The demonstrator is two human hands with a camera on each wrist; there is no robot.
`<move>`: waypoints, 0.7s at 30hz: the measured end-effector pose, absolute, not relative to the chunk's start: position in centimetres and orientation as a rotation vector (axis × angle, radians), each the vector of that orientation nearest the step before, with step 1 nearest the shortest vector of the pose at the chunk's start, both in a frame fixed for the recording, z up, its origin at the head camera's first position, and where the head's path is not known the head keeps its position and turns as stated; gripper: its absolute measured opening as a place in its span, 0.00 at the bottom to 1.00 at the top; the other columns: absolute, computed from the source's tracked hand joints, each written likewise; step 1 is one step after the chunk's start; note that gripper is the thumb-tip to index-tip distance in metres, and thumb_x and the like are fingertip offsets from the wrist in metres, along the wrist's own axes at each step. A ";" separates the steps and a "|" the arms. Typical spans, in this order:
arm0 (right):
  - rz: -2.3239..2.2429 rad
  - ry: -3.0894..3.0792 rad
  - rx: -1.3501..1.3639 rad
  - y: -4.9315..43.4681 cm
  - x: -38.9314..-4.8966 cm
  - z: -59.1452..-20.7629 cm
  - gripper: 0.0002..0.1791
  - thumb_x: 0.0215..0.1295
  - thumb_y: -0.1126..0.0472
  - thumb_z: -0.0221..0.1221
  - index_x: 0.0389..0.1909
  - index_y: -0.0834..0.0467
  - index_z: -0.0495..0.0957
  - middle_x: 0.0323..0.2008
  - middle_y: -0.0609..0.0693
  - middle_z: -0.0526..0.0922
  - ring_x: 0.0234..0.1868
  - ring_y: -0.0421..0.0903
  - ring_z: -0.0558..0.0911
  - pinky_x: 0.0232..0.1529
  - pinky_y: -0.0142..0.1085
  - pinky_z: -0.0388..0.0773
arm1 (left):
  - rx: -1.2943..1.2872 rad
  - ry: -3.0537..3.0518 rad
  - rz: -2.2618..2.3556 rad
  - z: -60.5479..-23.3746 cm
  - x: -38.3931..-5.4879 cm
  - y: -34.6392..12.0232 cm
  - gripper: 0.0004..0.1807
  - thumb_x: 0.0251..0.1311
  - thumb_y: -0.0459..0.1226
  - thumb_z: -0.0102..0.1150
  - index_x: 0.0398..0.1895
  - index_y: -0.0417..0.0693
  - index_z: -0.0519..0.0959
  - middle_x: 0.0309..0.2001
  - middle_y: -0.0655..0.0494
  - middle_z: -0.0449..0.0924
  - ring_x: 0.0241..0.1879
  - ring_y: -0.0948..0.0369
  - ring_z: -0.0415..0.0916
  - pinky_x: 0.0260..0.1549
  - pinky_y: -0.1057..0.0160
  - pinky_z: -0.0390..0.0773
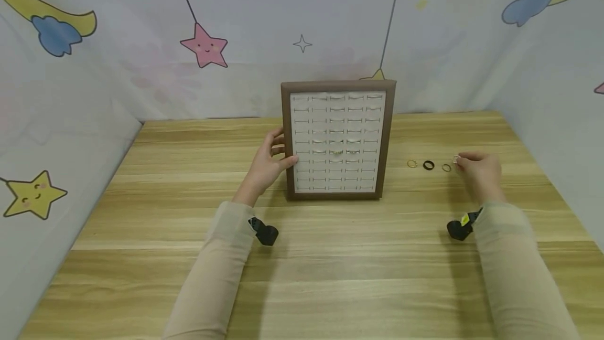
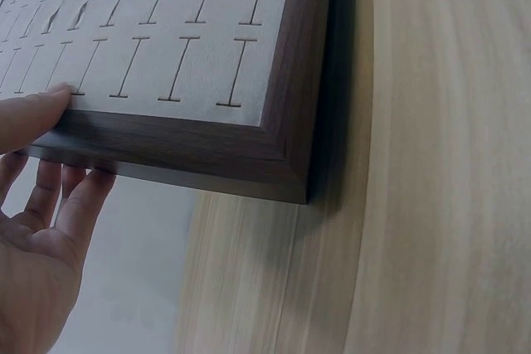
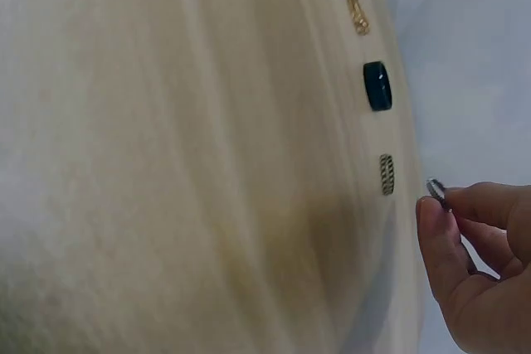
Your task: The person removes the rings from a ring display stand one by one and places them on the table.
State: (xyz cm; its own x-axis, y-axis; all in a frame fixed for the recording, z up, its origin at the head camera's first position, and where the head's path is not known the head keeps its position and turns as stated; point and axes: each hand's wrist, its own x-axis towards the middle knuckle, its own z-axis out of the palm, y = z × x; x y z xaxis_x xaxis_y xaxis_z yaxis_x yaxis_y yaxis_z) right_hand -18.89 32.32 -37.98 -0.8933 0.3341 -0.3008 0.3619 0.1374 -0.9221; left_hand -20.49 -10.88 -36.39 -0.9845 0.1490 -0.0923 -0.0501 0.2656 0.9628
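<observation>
While the left hand [image 1: 267, 164] grips the brown-framed white slotted board [image 1: 338, 166] — presumably steadying it — the right hand [image 1: 482, 173] pinches a small silvery ring [image 3: 436, 191] beside gold, black and bronze-toned rings [image 3: 377, 87].

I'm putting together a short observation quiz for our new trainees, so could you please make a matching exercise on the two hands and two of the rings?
Things:
1. Left hand
2. Right hand
3. Black ring
4. Gold ring

Places and states:
A. On the table, middle of a row of three
B. Pinching a silvery ring
C. On the table, end of the row nearest the board
D. Gripping the board's edge

Pairs: 1-D, 2-B, 3-A, 4-C
</observation>
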 end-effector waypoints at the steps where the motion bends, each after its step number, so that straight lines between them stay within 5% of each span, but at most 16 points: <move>1: -1.934 2.320 0.742 32.5 -18.8 -38.2 0.06 0.67 0.68 0.52 0.42 0.59 0.74 0.21 0.31 0.77 0.25 0.26 0.79 0.32 0.18 0.78 | 0.094 2.363 1.809 -36.4 -20.5 -10.9 0.42 0.60 0.32 0.61 0.74 0.57 0.51 0.68 0.49 0.60 0.66 0.50 0.62 0.62 0.49 0.70; 10: -1.912 2.307 0.807 33.4 -19.0 -39.1 0.17 0.66 0.72 0.51 0.22 0.49 0.75 0.16 0.33 0.76 0.20 0.27 0.79 0.29 0.18 0.78 | 0.087 2.367 1.800 -36.5 -20.5 -10.9 0.42 0.60 0.32 0.61 0.74 0.57 0.52 0.69 0.48 0.59 0.67 0.50 0.62 0.62 0.49 0.71; 15: -1.735 2.428 0.821 33.5 -19.2 -39.2 0.06 0.67 0.69 0.52 0.39 0.60 0.77 0.15 0.31 0.73 0.18 0.25 0.77 0.28 0.18 0.78 | 0.094 2.369 1.806 -36.4 -20.5 -10.9 0.42 0.60 0.32 0.61 0.74 0.56 0.51 0.68 0.48 0.59 0.67 0.49 0.62 0.61 0.49 0.71; 21: -1.560 2.543 0.841 33.5 -19.2 -39.2 0.23 0.68 0.64 0.52 0.58 0.74 0.69 0.14 0.28 0.70 0.17 0.24 0.75 0.26 0.19 0.77 | 0.101 2.376 1.806 -36.4 -20.5 -10.9 0.42 0.60 0.31 0.61 0.74 0.56 0.52 0.68 0.47 0.60 0.66 0.49 0.62 0.61 0.48 0.70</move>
State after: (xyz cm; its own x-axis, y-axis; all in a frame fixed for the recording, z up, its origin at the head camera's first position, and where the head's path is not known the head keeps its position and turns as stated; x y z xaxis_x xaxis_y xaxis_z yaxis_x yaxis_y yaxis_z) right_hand -19.17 33.52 -39.20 -0.8520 0.4241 -0.3071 0.4659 0.3464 -0.8142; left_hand -20.47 -10.88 -36.43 -0.9857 0.1471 -0.0823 -0.0399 0.2707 0.9618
